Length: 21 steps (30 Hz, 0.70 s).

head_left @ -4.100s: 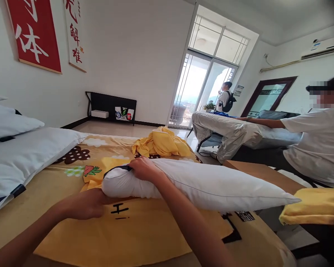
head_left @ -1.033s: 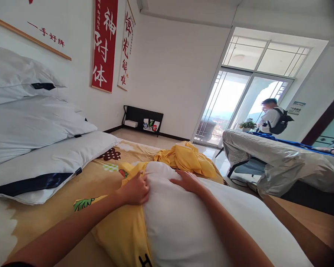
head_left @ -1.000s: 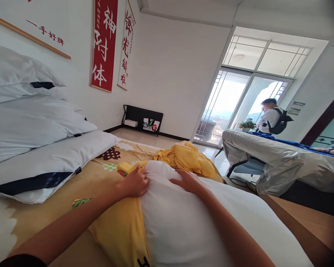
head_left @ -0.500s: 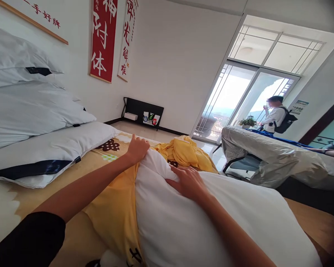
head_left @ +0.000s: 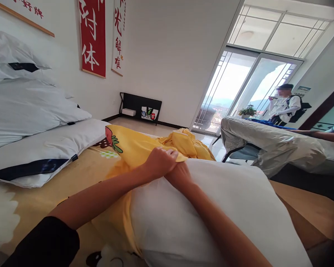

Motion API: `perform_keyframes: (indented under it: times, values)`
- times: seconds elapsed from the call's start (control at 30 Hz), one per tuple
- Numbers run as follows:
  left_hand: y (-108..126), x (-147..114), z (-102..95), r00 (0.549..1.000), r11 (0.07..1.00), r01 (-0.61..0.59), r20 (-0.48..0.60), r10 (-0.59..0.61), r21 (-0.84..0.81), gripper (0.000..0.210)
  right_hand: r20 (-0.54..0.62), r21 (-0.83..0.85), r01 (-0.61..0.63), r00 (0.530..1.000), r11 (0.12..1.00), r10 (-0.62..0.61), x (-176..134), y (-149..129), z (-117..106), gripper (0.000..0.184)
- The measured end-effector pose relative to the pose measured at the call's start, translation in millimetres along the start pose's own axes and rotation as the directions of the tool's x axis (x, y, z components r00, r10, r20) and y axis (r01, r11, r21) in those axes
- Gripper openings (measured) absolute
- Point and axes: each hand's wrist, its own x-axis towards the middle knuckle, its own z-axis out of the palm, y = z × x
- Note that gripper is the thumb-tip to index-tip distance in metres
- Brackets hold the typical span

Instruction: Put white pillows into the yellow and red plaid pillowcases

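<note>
A pillow (head_left: 211, 218) lies on the bed (head_left: 30, 207) in front, partly inside a pillowcase (head_left: 128, 152) at its far end. More pillows (head_left: 30, 118) are stacked to the left, against the wall. A crumpled cloth (head_left: 186, 142) lies behind the pillow. To the right stands a covered chair (head_left: 269, 144), with a person (head_left: 284, 107) behind it by the glass door (head_left: 233, 92).

Both bare forearms stretched forward from the near edge, converging at centre. Left hand (head_left: 160, 161) closed in a loose fist, knuckles up, fingers (head_left: 171, 152) curled tight and pinching cloth. Right hand (head_left: 180, 174) tucked just beneath and to the right of it, touching it, palm pressed down, its fingers hidden under the left fist. Left arm angled in from the near left, dark sleeve at the upper arm; right arm running in from the near right.
</note>
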Motion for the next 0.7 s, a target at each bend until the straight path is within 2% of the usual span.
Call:
perform_keyframes:
  times: [0.1, 0.17, 0.27, 0.33, 0.4, 0.47, 0.53, 0.6, 0.67, 0.7]
  values:
    - [-26.7, -26.7, 14.8, 0.997, 0.997, 0.054, 0.058, -0.051, -0.05, 0.016, -0.042, 0.038, 0.118, 0.992, 0.992, -0.116, -29.6, 33.6, -8.2, 0.042]
    - [-36.5, -42.8, 20.5, 0.998, 0.995, 0.028, 0.056, -0.023, -0.099, 0.021, -0.091, 0.08, 0.144, 0.986, 0.986, -0.137, -48.5, 64.7, -15.3, 0.048]
    - [-29.8, -55.5, 21.3, 0.995, 0.976, -0.1, -0.018, 0.098, -0.192, 0.027, -0.111, 0.064, -0.095, 0.989, 0.993, 0.101, -61.4, 104.8, -21.2, 0.061]
    - [-19.1, -54.1, 18.9, 0.983, 0.952, -0.182, -0.08, 0.167, -0.246, 0.03, -0.039, 0.028, -0.225, 0.973, 0.974, 0.226, -59.9, 113.7, -21.2, 0.062]
    - [-11.5, -45.2, 16.5, 0.981, 0.933, -0.183, -0.117, 0.154, -0.308, 0.031, 0.047, 0.029, -0.252, 0.967, 0.967, 0.25, -54.8, 104.6, -20.0, 0.055]
    - [-9.5, -30.4, 15.3, 0.993, 0.904, -0.089, -0.103, 0.05, -0.418, 0.031, 0.051, 0.024, -0.222, 0.974, 0.975, 0.22, -50.1, 82.4, -19.8, 0.048]
    - [-9.5, -13.2, 14.4, 0.996, 0.822, 0.033, -0.053, -0.076, -0.569, 0.028, 0.01, -0.019, -0.14, 0.99, 0.99, 0.14, -47.5, 56.2, -21.4, 0.039]
    - [-5.5, 1.5, 11.7, 0.984, 0.702, 0.102, -0.032, -0.175, -0.705, 0.027, -0.024, -0.079, -0.037, 0.999, 0.996, 0.035, -46.4, 34.9, -23.7, 0.034]
    - [6.0, 8.9, 6.0, 0.973, 0.616, 0.079, -0.073, -0.218, -0.784, 0.028, -0.041, -0.126, 0.029, 0.999, 0.992, -0.034, -45.3, 23.8, -24.7, 0.025]
    - [14.1, 9.1, 2.3, 0.974, 0.603, 0.038, -0.105, -0.2, -0.797, 0.028, -0.061, -0.146, 0.031, 0.997, 0.989, -0.04, -44.8, 22.7, -24.0, 0.02]
